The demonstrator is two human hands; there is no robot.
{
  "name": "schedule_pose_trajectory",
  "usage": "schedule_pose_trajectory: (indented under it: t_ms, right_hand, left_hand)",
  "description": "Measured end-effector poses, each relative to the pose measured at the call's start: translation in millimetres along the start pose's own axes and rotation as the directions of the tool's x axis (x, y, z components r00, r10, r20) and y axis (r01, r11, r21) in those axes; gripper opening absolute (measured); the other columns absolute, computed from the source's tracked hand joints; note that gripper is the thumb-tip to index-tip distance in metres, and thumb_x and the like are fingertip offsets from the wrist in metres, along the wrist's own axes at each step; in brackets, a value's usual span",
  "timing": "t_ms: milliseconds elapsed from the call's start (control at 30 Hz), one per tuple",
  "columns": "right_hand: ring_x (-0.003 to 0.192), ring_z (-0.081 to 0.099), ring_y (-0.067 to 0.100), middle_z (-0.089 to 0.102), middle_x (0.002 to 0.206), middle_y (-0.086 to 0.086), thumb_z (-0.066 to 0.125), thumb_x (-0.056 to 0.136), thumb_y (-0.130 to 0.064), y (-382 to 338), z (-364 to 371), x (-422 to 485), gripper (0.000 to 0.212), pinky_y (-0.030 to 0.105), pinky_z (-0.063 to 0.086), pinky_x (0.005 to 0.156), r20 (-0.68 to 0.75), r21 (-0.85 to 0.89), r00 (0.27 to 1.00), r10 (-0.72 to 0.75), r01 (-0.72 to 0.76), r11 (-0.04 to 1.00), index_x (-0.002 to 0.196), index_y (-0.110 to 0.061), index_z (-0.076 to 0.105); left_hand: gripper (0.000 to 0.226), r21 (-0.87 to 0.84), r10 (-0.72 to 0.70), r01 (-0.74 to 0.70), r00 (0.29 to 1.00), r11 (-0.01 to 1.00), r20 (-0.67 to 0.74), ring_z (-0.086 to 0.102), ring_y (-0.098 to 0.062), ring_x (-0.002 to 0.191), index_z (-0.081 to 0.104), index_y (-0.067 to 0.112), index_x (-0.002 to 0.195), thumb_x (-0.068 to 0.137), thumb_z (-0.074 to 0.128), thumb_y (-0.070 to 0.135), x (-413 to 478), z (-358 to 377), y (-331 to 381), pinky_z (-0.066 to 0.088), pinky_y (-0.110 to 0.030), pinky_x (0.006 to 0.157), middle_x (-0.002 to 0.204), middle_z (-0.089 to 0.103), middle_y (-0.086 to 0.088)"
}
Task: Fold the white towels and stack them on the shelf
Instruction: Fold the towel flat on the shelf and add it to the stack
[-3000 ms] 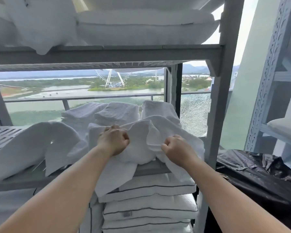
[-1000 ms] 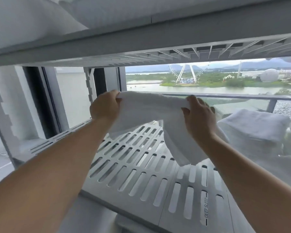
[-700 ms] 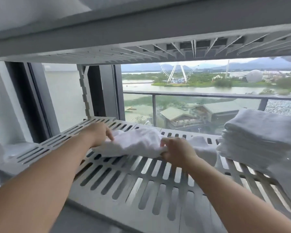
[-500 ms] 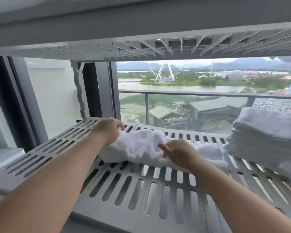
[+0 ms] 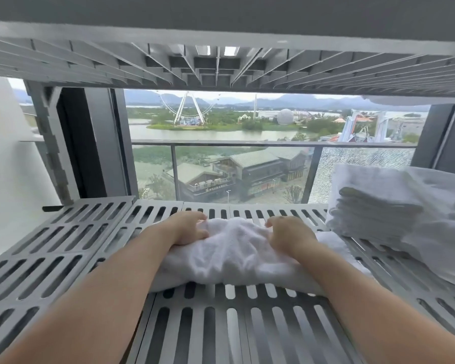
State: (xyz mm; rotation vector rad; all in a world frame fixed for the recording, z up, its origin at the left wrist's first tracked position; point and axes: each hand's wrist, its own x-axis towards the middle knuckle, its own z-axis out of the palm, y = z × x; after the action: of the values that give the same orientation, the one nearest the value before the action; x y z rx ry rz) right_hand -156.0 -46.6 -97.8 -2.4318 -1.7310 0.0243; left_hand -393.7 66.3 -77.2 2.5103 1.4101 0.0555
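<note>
A crumpled white towel (image 5: 237, 256) lies on the grey slotted shelf (image 5: 53, 248), in the middle of the view. My left hand (image 5: 188, 227) grips its far left part with curled fingers. My right hand (image 5: 289, 232) clutches its far right part the same way. Both forearms reach in from the bottom edge. A stack of folded white towels (image 5: 373, 206) sits on the shelf at the right, apart from the towel I hold.
The underside of the upper shelf (image 5: 221, 61) hangs low overhead. A grey upright post (image 5: 50, 143) stands at the back left. Behind the shelf is a window with a railing (image 5: 247, 144). More white fabric (image 5: 441, 248) spreads at the far right.
The towel went from the pile at the right, through the air, down onto the bare shelf. Since half a second ago both hands have bunched it closer together and the view has dropped lower.
</note>
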Motion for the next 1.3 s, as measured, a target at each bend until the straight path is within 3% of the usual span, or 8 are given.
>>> schedule_pose_trajectory:
  t_ms: [100, 233, 400, 667, 800, 1067, 1200, 1300]
  right_hand:
    - [0.134, 0.043, 0.026, 0.055, 0.142, 0.001, 0.052, 0.084, -0.031, -0.4, -1.6, 7.0, 0.059, 0.046, 0.035, 0.110, 0.166, 0.027, 0.986, 0.031, -0.036, 0.999, 0.142, -0.033, 0.047]
    - [0.126, 0.054, 0.022, 0.057, 0.140, -0.002, 0.061, 0.075, -0.038, 10.6, -10.2, 19.5, 0.064, 0.033, 0.046, 0.096, 0.251, 0.134, 0.967, -0.038, 0.004, 0.991, 0.138, -0.027, 0.055]
    - [0.061, 0.060, 0.014, 0.064, 0.064, -0.009, 0.065, 0.060, -0.056, 18.1, -13.1, 32.8, 0.039, 0.026, 0.044, 0.054, 0.185, 0.173, 0.978, -0.099, 0.067, 0.983, 0.067, -0.017, 0.065]
    - [0.083, 0.055, 0.022, 0.058, 0.081, -0.005, 0.061, 0.079, -0.029, 18.6, -18.7, 44.1, 0.010, 0.030, 0.035, 0.058, 0.004, 0.265, 0.977, -0.215, 0.206, 0.942, 0.078, -0.022, 0.052]
    - [0.094, 0.056, 0.022, 0.057, 0.097, -0.005, 0.070, 0.077, -0.025, 15.1, -24.3, 43.9, 0.038, 0.032, 0.042, 0.074, -0.040, 0.376, 0.974, -0.222, 0.220, 0.900, 0.113, -0.026, 0.054]
    - [0.090, 0.068, 0.017, 0.073, 0.096, -0.002, 0.084, 0.064, -0.042, 0.4, -20.9, 32.6, 0.038, 0.031, 0.056, 0.083, 0.369, 0.147, 0.899, -0.237, 0.195, 0.970, 0.094, -0.021, 0.076]
    - [0.090, 0.065, 0.026, 0.073, 0.096, 0.005, 0.078, 0.074, -0.037, -3.8, -28.1, 34.1, 0.030, 0.032, 0.050, 0.074, 0.120, 0.160, 0.958, -0.260, 0.239, 0.958, 0.096, -0.017, 0.074]
    - [0.085, 0.064, 0.029, 0.070, 0.089, 0.007, 0.067, 0.080, -0.040, -5.2, -41.4, 35.7, 0.021, 0.032, 0.044, 0.068, -0.260, 0.191, 0.945, -0.200, 0.253, 0.948, 0.087, -0.020, 0.069]
  left_hand:
    - [0.066, 0.001, 0.001, -0.001, 1.000, 1.000, 0.029, 0.052, -0.021, 0.129, 0.049, 0.025, 0.146, 0.087, 0.071, 0.040, 5.3, -4.2, 0.2, 0.043, -0.035, 0.107, 0.145, 0.053, 0.002]
    - [0.047, 0.023, -0.031, 0.028, 0.990, 0.999, 0.135, 0.061, -0.013, 0.108, 0.066, 0.032, 0.120, 0.077, 0.078, 0.044, 9.3, -14.6, 2.5, 0.050, -0.031, 0.094, 0.125, 0.064, 0.010]
    - [0.039, -0.056, -0.051, 0.066, 0.971, 0.996, 0.233, 0.066, -0.017, 0.104, 0.064, 0.027, 0.104, 0.070, 0.082, 0.032, 8.9, -24.6, 4.5, 0.059, -0.037, 0.084, 0.113, 0.067, 0.005]
    - [0.057, 0.041, -0.057, 0.062, 0.992, 0.997, -0.117, 0.055, -0.016, 0.092, 0.051, 0.031, 0.117, 0.071, 0.084, 0.037, -1.1, -42.4, 4.3, 0.040, -0.027, 0.062, 0.101, 0.053, 0.008]
    - [0.036, 0.149, -0.012, 0.041, 0.981, 0.988, -0.193, 0.059, -0.013, 0.084, 0.064, 0.026, 0.100, 0.074, 0.080, 0.045, -5.7, -45.1, -0.2, 0.049, -0.030, 0.068, 0.092, 0.062, 0.008]
    - [0.026, 0.135, -0.059, 0.063, 0.998, 0.989, -0.029, 0.060, -0.012, 0.079, 0.061, 0.025, 0.088, 0.076, 0.078, 0.039, -8.4, -29.1, 0.8, 0.043, -0.027, 0.060, 0.092, 0.065, 0.003]
    - [0.022, 0.182, -0.020, 0.090, 0.935, 0.979, -0.354, 0.059, -0.025, 0.089, 0.052, 0.026, 0.098, 0.087, 0.067, 0.038, -6.8, -33.3, 2.0, 0.040, -0.034, 0.069, 0.104, 0.065, -0.002]
    - [0.024, 0.198, 0.090, 0.073, 0.705, 0.978, -0.704, 0.067, -0.031, 0.086, 0.054, 0.021, 0.109, 0.093, 0.064, 0.037, -2.0, -45.3, 6.1, 0.037, -0.035, 0.066, 0.096, 0.070, -0.007]
